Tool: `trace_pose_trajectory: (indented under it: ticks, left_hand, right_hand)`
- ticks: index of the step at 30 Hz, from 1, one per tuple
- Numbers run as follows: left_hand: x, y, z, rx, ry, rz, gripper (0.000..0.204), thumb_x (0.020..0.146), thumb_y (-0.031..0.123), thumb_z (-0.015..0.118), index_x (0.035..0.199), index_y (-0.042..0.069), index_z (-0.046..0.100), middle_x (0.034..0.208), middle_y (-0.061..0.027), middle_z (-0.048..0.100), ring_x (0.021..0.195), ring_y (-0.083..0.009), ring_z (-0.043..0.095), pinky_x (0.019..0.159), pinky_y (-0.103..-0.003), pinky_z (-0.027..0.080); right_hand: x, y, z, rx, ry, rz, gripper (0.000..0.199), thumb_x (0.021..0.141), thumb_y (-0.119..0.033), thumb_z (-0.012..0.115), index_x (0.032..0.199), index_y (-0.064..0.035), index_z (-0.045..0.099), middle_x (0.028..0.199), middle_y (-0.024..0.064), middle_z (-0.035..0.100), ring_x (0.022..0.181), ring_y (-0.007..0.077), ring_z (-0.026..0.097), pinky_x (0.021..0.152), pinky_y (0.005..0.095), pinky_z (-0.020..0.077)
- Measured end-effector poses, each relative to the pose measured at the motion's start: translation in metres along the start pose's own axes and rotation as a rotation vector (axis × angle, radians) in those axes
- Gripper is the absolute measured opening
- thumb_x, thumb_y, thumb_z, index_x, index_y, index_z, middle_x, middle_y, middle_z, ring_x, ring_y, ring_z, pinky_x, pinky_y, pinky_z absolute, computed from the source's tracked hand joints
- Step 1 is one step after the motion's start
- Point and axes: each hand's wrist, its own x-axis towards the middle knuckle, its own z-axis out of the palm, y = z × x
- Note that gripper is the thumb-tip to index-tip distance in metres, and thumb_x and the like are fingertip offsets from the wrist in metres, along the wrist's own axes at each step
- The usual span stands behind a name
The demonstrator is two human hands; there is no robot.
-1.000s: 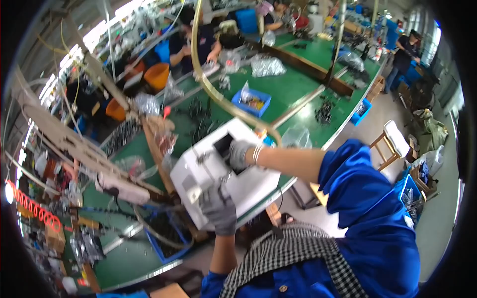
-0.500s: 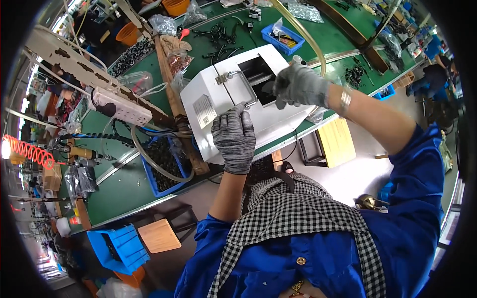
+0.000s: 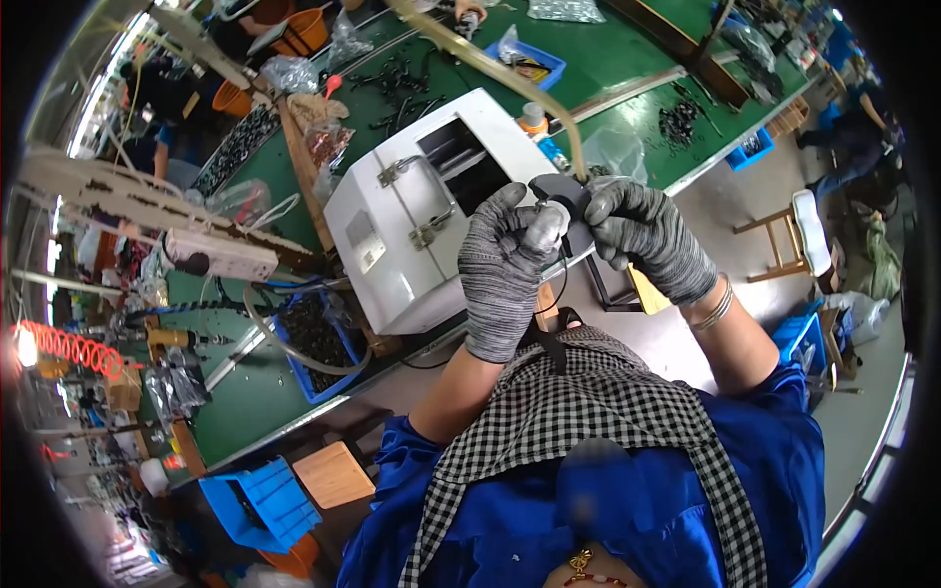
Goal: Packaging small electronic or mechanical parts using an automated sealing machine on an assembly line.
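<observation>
My left hand (image 3: 503, 274) and my right hand (image 3: 655, 238), both in grey striped knit gloves, are raised close together beside a white metal box (image 3: 397, 279). Between them is a dark, smooth piece with rounded edges (image 3: 562, 188); its exact kind I cannot make out. The fingers of each hand are closed on it from opposite sides. A whitish patch shows at my left thumb tip. The box has a hinged lid with a metal handle (image 3: 443, 215) and a dark rectangular opening (image 3: 461, 162) on top, its inside mostly in shadow.
On the green workbench (image 3: 245, 402) are a blue tray of small dark parts (image 3: 319, 338), black parts in heaps (image 3: 678, 122) and an orange-capped bottle (image 3: 534, 120). A yellowish hose (image 3: 510, 78) arches over the bench. Stools and blue crates (image 3: 260, 505) stand below.
My left hand has left the box's handle. My right hand has come back from the opening, and both now hold the dark piece in front of the box. The view has shifted slightly.
</observation>
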Motion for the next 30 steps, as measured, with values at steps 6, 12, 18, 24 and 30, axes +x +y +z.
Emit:
trace_pose_trajectory:
  ticks: [6, 12, 18, 24, 30]
  left_hand:
    - [0.005, -0.049, 0.057, 0.177, 0.047, 0.118, 0.02, 0.084, 0.006, 0.069, 0.101, 0.001, 0.059, 0.083, -0.0021, 0.063, 0.074, -0.0079, 0.058, 0.068, -0.021, 0.049]
    - [0.024, -0.101, 0.102, 0.195, -0.094, -0.083, 0.015, 0.083, 0.01, 0.071, 0.092, 0.002, 0.062, 0.081, -0.0006, 0.063, 0.071, -0.0074, 0.056, 0.066, -0.023, 0.048]
    - [0.085, -0.149, 0.129, 0.048, 0.014, -0.08, 0.014, 0.082, 0.012, 0.072, 0.091, 0.003, 0.065, 0.083, -0.0017, 0.065, 0.07, -0.0103, 0.058, 0.065, -0.024, 0.049]
    - [0.13, -0.162, 0.145, 0.159, 0.269, -0.199, 0.017, 0.081, 0.013, 0.073, 0.094, 0.004, 0.067, 0.081, -0.0003, 0.065, 0.067, -0.0095, 0.055, 0.061, -0.025, 0.048]
    - [0.158, -0.183, 0.141, -0.204, 0.402, -0.33, 0.013, 0.082, 0.011, 0.072, 0.089, 0.004, 0.065, 0.077, -0.0023, 0.065, 0.061, -0.0101, 0.056, 0.054, -0.024, 0.048]
  right_hand:
    - [-0.048, 0.028, -0.032, 0.186, 0.22, 0.045, 0.015, 0.088, -0.009, 0.062, 0.1, -0.0015, 0.06, 0.075, 0.0008, 0.058, 0.059, 0.0057, 0.054, 0.051, 0.0169, 0.0446]
    - [-0.072, 0.054, -0.089, 0.326, 0.432, 0.115, 0.014, 0.088, -0.007, 0.061, 0.101, -0.0028, 0.059, 0.075, 0.0012, 0.058, 0.061, 0.0066, 0.053, 0.054, 0.0182, 0.0449]
    - [-0.025, 0.058, -0.136, 0.44, 0.467, 0.083, 0.014, 0.086, -0.006, 0.062, 0.1, -0.003, 0.059, 0.072, 0.0014, 0.057, 0.06, 0.008, 0.052, 0.052, 0.0199, 0.0448]
    - [0.037, 0.081, -0.181, 0.627, 0.375, 0.14, 0.013, 0.085, -0.005, 0.063, 0.097, -0.0029, 0.06, 0.07, 0.0013, 0.057, 0.057, 0.0091, 0.053, 0.05, 0.0197, 0.045]
    - [0.062, 0.084, -0.202, 0.656, 0.295, 0.266, 0.012, 0.084, -0.007, 0.064, 0.095, -0.005, 0.062, 0.071, 0.0011, 0.059, 0.057, 0.0082, 0.054, 0.05, 0.0176, 0.0452]
